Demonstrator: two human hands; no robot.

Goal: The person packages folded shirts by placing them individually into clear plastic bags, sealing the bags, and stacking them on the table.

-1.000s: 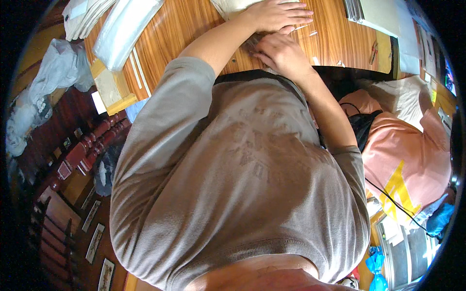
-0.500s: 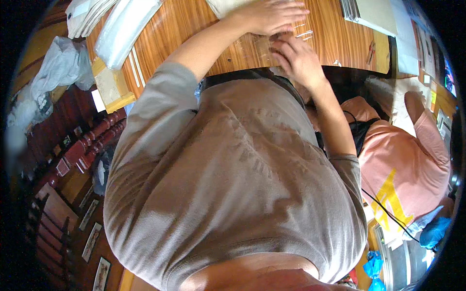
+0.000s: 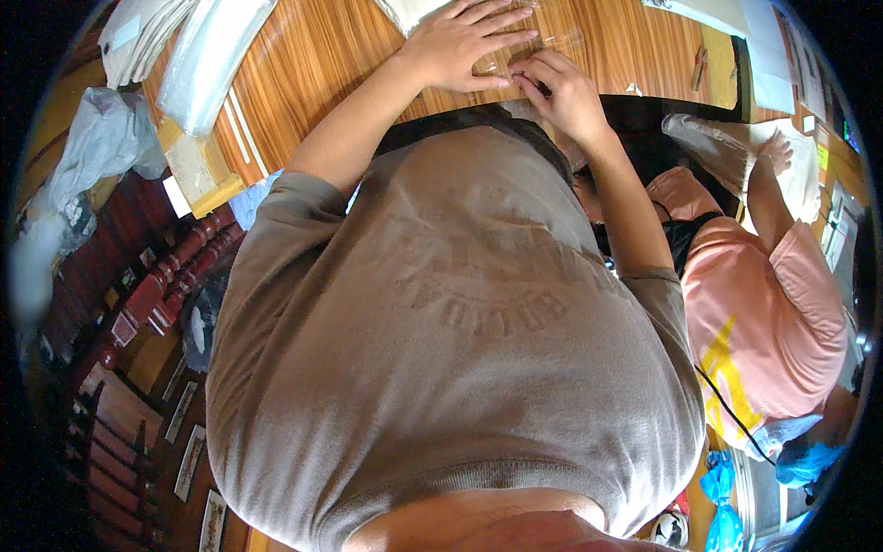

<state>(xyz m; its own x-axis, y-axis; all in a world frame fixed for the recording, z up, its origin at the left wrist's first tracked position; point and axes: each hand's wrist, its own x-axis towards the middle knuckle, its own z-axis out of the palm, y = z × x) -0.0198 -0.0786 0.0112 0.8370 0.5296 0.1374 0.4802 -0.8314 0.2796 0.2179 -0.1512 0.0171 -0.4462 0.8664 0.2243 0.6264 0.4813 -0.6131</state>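
Note:
On the wood-grain table, my left hand (image 3: 460, 44) lies flat with its fingers spread, pressing on a piece of clear plastic film (image 3: 495, 64). Close beside it, my right hand (image 3: 563, 92) has its thumb and forefinger pinched together at the film's near right edge. The film is see-through, so its full outline is hard to make out. Past my left fingertips lies a pale flat sheet or bag (image 3: 405, 13), partly cut off by the picture's top.
A stack of clear plastic sleeves (image 3: 207, 69) and pale sheets (image 3: 143, 41) lie at the table's left. A small reddish tool (image 3: 699, 69) rests near the right edge. To my right sits a person in a pink shirt (image 3: 763, 322). Dark red turned wood (image 3: 147, 299) stands at left.
My left hand has come down from above my right hand, toward the left, and now lies spread on the film. My right hand stays near the same spot. The co-worker's hand has appeared.

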